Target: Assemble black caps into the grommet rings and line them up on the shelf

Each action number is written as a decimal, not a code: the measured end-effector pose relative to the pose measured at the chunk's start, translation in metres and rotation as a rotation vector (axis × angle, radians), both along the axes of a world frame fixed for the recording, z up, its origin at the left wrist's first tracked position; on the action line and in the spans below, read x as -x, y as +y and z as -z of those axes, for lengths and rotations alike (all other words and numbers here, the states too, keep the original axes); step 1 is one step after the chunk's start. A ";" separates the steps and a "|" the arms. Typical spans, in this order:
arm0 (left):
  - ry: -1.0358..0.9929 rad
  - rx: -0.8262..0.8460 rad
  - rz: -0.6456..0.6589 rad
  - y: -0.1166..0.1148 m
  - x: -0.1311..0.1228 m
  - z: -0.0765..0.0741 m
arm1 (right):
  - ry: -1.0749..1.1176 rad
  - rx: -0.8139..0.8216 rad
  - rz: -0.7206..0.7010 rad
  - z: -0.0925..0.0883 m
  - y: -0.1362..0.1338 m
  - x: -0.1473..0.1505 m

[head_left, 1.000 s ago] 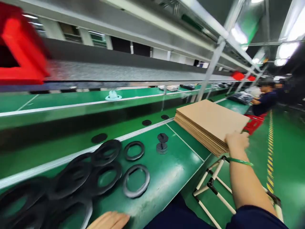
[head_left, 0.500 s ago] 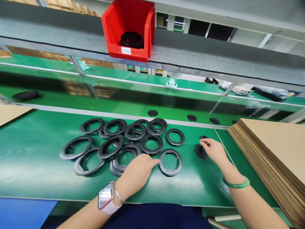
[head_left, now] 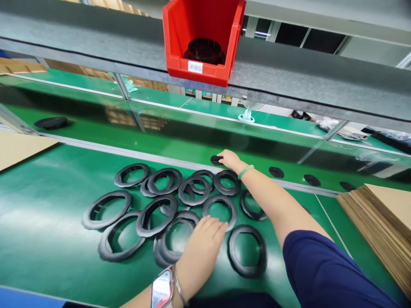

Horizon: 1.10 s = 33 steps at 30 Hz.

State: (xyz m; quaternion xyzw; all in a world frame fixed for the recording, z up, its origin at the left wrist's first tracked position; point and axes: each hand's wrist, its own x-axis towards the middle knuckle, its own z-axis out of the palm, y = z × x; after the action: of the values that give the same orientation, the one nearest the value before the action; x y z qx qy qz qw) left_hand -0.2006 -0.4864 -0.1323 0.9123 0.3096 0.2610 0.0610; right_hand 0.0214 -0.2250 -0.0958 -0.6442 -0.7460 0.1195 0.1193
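Several black rubber rings (head_left: 167,201) lie spread and overlapping on the green bench (head_left: 48,239). My left hand (head_left: 204,239), with a watch on its wrist, rests flat on the near rings, fingers stretched out. My right hand (head_left: 228,159) reaches far across to the green conveyor belt (head_left: 160,137) and touches a small black disc (head_left: 216,160) on it. Its fingers curl over the disc; whether they grip it I cannot make out. A green bangle sits on that wrist.
A red bin (head_left: 202,38) with a black part inside stands on the grey shelf overhead. More black discs (head_left: 276,172) lie along the belt. A stack of cardboard sheets (head_left: 379,222) sits at the right, another cardboard sheet (head_left: 19,147) at the left.
My right hand left the small black pieces on the bench and stretched forward onto the belt. My left hand slid slightly right over the rings. The view shifted closer and rightward.
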 end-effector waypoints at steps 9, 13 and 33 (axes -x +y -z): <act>-0.037 0.036 0.031 0.000 0.008 0.003 | 0.160 0.044 0.038 0.038 0.053 0.003; -0.034 0.035 -0.002 0.002 0.005 0.002 | 0.254 -0.111 0.072 0.021 0.034 -0.005; -0.762 1.341 0.010 -0.002 -0.042 -0.038 | 0.817 -0.591 0.150 -0.034 -0.288 -0.044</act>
State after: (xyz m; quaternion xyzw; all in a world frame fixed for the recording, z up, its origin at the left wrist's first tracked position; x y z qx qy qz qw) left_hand -0.1581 -0.4881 -0.0941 0.5289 0.3551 0.3134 0.7043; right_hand 0.0656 -0.5127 -0.0613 -0.5354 -0.5919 0.1369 0.5867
